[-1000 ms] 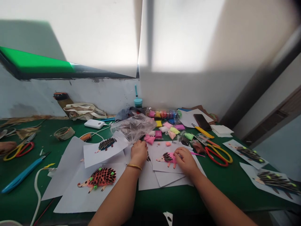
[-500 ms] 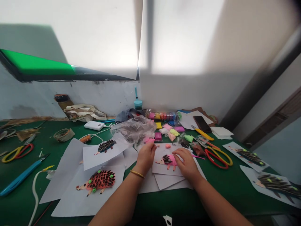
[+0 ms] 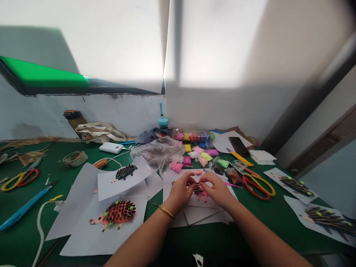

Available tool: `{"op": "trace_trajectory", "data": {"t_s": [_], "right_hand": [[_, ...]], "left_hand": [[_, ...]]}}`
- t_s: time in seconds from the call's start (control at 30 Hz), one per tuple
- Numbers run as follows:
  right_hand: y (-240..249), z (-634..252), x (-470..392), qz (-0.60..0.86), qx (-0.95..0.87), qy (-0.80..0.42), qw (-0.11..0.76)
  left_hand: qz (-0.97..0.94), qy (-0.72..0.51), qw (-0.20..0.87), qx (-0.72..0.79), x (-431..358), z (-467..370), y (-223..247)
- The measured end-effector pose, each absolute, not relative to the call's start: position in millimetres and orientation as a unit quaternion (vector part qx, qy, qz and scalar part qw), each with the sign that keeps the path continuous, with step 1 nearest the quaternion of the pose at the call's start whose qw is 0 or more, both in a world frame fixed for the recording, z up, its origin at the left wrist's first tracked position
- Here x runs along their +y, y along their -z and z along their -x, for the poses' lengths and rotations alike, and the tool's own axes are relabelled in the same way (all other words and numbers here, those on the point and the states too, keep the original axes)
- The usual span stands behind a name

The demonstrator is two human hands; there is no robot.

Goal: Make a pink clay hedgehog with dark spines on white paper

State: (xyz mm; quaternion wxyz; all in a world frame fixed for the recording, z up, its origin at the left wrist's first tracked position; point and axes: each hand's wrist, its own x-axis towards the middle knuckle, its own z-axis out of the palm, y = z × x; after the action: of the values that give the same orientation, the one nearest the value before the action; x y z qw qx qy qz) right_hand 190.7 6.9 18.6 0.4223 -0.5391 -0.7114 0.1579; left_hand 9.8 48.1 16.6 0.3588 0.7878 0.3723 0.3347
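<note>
Over a pink hedgehog picture point(image 3: 200, 194) on white paper, my two hands meet fingertip to fingertip. My left hand point(image 3: 181, 191) has its thumb and fingers pinched together, and a gold bangle circles its wrist. My right hand point(image 3: 216, 188) pinches from the other side, its thumb close to the left thumb. Whatever lies between the fingertips is too small to make out. Black spines and pink legs of the hedgehog show below the fingers; its head is hidden by my left hand. A small coral clay lump point(image 3: 198, 172) rests just beyond my hands.
Clay packets point(image 3: 187, 161) and a crumpled plastic bag point(image 3: 160, 152) are behind my hands. To the right are red-and-yellow scissors point(image 3: 258, 185), a phone point(image 3: 238, 146) and hedgehog pictures point(image 3: 292, 183). On the left lie a finished-looking red hedgehog picture point(image 3: 119, 216) and a blue cutter point(image 3: 26, 209).
My left hand has moved right, away from the paper's left edge. My right hand has shifted slightly left, off the hedgehog's rear, and their fingertips now come together above it.
</note>
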Motion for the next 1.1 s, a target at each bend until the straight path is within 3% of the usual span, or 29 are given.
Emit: {"op": "trace_trajectory", "data": {"t_s": [0.23,0.53,1.1], "right_hand": [[13.7,-210.5,26.3,0.592,-0.664,-0.121,0.441],[27.1,-211.4,28.0,0.601,-0.68,-0.118,0.403],[28.1,-210.8,28.3,0.581,-0.723,-0.09,0.363]], "left_hand": [[-0.864,-0.199,0.227,0.403,59.5,0.0,-9.9],[-0.885,-0.125,0.204,0.399,60.4,0.0,-6.6],[-0.886,-0.116,0.202,0.402,61.5,-0.6,-3.7]]}}
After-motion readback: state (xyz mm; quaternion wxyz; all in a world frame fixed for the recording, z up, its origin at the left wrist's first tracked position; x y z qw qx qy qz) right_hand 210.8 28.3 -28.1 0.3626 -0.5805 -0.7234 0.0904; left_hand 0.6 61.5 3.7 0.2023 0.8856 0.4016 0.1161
